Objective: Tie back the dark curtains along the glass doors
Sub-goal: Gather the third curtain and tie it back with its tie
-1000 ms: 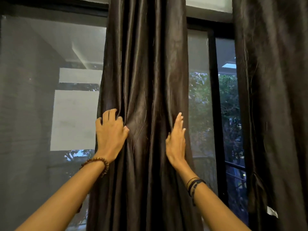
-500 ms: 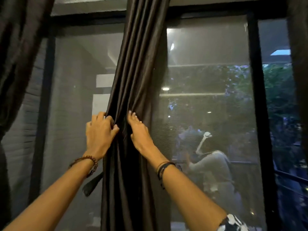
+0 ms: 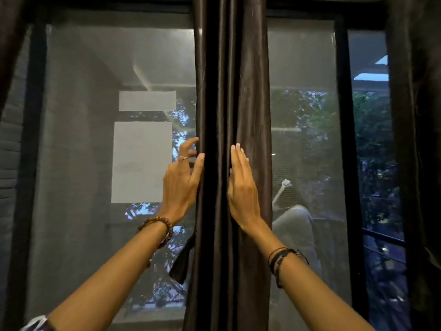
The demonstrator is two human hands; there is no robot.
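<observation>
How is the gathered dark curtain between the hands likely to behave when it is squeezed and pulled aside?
The dark curtain is probably floppy: it hangs in long narrow folds. Its sheen suggests a smooth, rather slippery cloth, so the bundle may slide under the flat right hand. The left hand only touches its edge with spread fingers, so folds would likely spring loose if released.

Gathered dark satin curtain (image 3: 232, 91) cut off top and bottom, right hand (image 3: 242, 187) fingertips hidden in its folds, glass reflection blurred

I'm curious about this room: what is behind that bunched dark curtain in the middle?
To either side of the curtain the glass doors show, with trees outside. What lies directly behind its folds is covered.
</observation>
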